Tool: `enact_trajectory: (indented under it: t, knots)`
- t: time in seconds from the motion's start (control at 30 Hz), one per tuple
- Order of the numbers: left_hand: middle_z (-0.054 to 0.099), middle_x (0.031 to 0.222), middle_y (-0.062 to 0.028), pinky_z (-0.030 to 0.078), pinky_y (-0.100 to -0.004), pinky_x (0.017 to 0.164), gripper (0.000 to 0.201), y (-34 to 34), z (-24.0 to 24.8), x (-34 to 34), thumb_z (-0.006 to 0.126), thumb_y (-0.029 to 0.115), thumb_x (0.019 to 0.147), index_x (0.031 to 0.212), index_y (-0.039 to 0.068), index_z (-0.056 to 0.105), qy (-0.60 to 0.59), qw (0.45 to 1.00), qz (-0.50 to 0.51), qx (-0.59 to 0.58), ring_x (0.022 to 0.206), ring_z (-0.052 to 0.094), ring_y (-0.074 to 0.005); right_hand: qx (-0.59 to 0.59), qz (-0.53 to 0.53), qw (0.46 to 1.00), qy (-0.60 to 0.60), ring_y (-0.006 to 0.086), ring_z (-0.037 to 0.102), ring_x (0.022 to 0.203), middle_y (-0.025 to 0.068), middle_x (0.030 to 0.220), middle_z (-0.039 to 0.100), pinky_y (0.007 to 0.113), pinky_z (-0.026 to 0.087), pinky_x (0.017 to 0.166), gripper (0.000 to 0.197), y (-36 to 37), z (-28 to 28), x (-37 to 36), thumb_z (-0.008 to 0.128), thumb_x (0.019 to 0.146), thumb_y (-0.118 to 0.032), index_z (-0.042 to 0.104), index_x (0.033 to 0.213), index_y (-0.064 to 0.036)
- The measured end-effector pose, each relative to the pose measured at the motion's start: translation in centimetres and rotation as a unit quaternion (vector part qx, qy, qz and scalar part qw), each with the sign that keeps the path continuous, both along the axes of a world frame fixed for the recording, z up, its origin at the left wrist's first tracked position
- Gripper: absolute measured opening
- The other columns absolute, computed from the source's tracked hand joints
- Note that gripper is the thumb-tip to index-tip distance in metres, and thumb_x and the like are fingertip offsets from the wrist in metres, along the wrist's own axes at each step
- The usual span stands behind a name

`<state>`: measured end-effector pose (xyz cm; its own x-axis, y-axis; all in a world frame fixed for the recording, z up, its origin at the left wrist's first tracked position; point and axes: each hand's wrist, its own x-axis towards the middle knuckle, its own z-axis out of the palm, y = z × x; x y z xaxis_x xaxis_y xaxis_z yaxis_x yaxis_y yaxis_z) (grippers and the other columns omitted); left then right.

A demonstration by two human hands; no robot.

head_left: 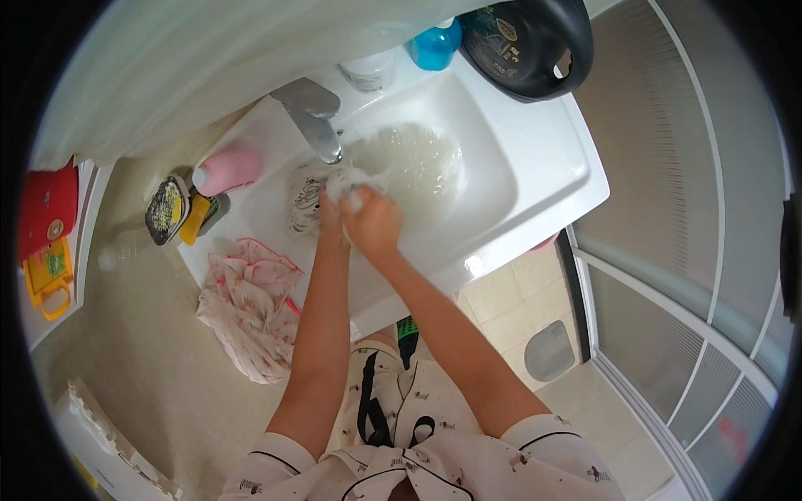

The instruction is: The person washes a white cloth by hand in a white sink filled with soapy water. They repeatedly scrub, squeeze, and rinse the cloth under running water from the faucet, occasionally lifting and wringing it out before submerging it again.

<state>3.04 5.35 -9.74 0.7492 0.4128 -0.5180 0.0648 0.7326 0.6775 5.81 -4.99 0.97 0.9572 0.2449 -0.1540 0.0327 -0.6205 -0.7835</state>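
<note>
My two hands meet over the left side of the white sink (547, 179), just below the tap's spout. A wet, bunched white cloth (341, 179) is squeezed between them. My right hand (373, 221) has its fingers curled round the cloth. Pressed against it from the left is my left hand (331, 213), its fingers partly hidden. Beside the left hand a white cloth with dark markings (304, 199) lies in the basin. Cloudy, bubbly water (422, 171) fills the bottom of the basin. The grey metal tap (313, 121) stands behind my hands.
Along the sink's back edge stand a white tub (369, 73), a blue bottle (434, 46) and a large black jug (522, 50). At left are a pink bottle (230, 171), a brush (168, 209) and a yellow sponge (195, 220). A pink-patterned cloth (251, 309) drapes over the rim.
</note>
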Motion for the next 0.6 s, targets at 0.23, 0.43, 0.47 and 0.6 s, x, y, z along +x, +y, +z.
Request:
enact_trajectory:
  t: [0.23,0.43,0.47,0.6]
  knots:
    - [0.062,0.112,-0.0066,0.047,-0.0435,0.094,0.026,-2.2,4.3,1.8,0.052,0.017,0.092,0.114,0.008,0.061,0.058,0.982,0.086,-0.155,0.106,0.059,-0.0240,-0.144,0.088,0.986,0.000,0.0394,0.052,0.115,0.0157,0.123,0.056,0.060,0.041,0.089,0.035,-4.6,-4.7,8.4,0.064,0.081,-0.042,0.070,0.099,-0.0118]
    - [0.058,0.122,-0.0078,0.037,-0.0517,0.101,0.037,-1.2,3.4,-1.1,0.060,0.025,0.090,0.124,0.013,0.055,0.039,0.967,0.098,-0.231,0.119,0.051,-0.0270,-0.272,0.275,0.921,0.046,0.0364,0.031,0.139,0.0125,0.151,0.036,0.067,0.013,0.109,0.062,-4.9,-5.9,7.4,0.056,0.086,-0.047,0.043,0.143,-0.0263]
    - [0.056,0.125,-0.0085,0.036,-0.0522,0.102,0.038,-1.8,3.8,-1.4,0.061,0.027,0.090,0.125,0.013,0.055,0.066,0.964,0.114,-0.232,0.121,0.049,-0.0274,-0.285,0.282,0.913,0.070,0.0352,0.034,0.137,0.0133,0.150,0.036,0.068,0.013,0.109,0.062,-4.9,-6.3,8.7,0.055,0.086,-0.047,0.042,0.143,-0.0265]
    - [0.050,0.134,-0.0096,0.035,-0.0548,0.103,0.045,-4.9,2.2,-2.5,0.064,0.034,0.089,0.127,0.012,0.052,0.115,0.944,0.230,-0.207,0.125,0.045,-0.0300,-0.189,0.014,0.981,-0.041,0.0354,0.052,0.119,0.0153,0.130,0.054,0.060,0.029,0.103,0.043,-2.4,-9.3,6.7,0.063,0.080,-0.028,0.057,0.121,-0.0183]
